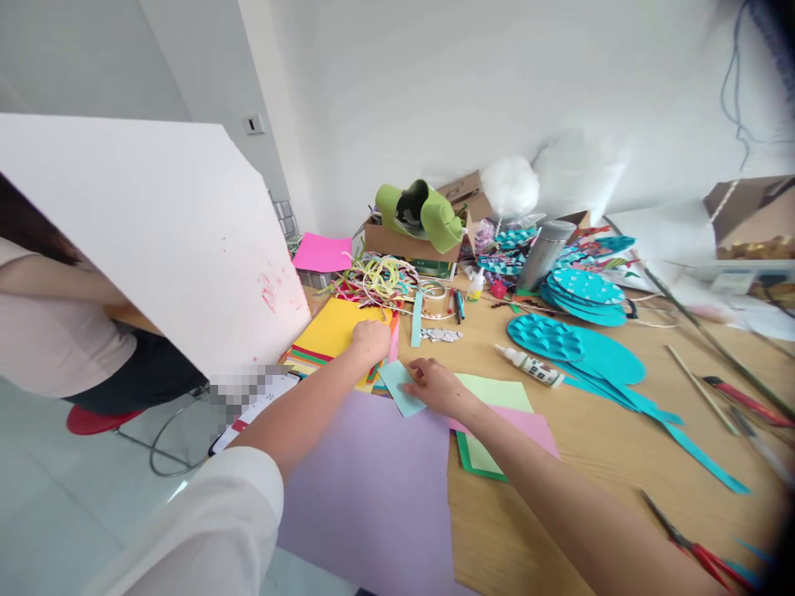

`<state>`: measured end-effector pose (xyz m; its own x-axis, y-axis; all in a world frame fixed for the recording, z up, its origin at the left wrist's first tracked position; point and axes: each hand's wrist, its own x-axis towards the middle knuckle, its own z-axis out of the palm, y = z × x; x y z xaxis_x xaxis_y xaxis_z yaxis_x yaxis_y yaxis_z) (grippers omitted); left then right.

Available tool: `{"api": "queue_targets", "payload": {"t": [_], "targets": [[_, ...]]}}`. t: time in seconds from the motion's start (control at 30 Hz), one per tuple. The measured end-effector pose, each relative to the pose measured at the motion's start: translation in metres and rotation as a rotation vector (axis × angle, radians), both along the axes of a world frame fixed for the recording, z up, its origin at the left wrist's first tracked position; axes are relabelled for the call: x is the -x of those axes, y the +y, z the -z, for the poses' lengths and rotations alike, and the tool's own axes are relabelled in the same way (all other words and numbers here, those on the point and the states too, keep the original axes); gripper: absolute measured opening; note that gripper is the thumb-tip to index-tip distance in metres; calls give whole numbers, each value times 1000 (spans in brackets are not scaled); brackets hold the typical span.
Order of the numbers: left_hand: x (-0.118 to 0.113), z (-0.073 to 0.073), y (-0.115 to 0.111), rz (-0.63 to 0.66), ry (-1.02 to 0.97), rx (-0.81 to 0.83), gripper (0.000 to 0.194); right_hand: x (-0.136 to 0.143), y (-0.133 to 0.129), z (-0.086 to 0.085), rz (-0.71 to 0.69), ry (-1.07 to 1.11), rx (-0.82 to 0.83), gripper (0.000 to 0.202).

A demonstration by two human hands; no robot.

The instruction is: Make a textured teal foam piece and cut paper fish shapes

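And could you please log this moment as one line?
Left hand: over yellow sheet | right hand: fingers on light-blue paper | purple sheet: at near edge | table right: glue bottle, scissors

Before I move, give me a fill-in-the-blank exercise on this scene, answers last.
The left hand is on a paper stack whose top sheet is ____. The hand touching the small pale blue sheet is the ____ one. The scissors have ____ handles.
Missing words: yellow; right; red.
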<state>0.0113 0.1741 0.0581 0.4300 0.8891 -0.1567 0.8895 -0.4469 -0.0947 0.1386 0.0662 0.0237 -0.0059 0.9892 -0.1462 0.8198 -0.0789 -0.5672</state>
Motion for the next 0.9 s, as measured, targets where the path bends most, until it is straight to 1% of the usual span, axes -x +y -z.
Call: {"api": "queue_targets", "payload": {"t": [0.1,0.2,0.27,0.33,0.4,0.43,0.5,0.57,0.6,0.67,0.73,0.8,0.83,0.9], "targets": [[1,-8,-4,-16,-6,9,35,-1,-4,-3,19,19,-13,43],[8,-22,-6,-33,-1,6,34,-5,-8,-8,51,45,-27,43],[16,-36,-4,-44,12,-7,34,-8,-10,-14,74,68,-44,41],[27,-55,-2,-53,30,-36,33,-11,-13,-20,96,101,-64,35],[38,-78,-3,-52,45,-82,21,-15,-16,-27,115,141,-79,27],[44,-89,-7,-45,52,-109,19,-17,-17,-30,130,200,-72,24],[51,-111,-21,-19,55,-175,24,-22,-19,-37,180,434,-33,24],[52,-127,-46,18,54,-240,30,-31,-21,-43,244,759,26,36],[51,-133,-61,42,55,-276,29,-37,-22,-46,268,905,57,45],[44,-136,-93,189,63,-367,29,-52,-26,-52,284,1079,118,67],[36,-131,-121,398,0,-375,24,-70,-33,-56,276,1136,168,85],[26,-117,-142,690,-67,-400,17,-90,-45,-60,295,1137,187,92],[21,-107,-150,806,-101,-457,17,-100,-53,-62,312,1140,198,91],[13,-86,-158,986,-128,-583,17,-119,-70,-63,352,1135,196,82]]}}
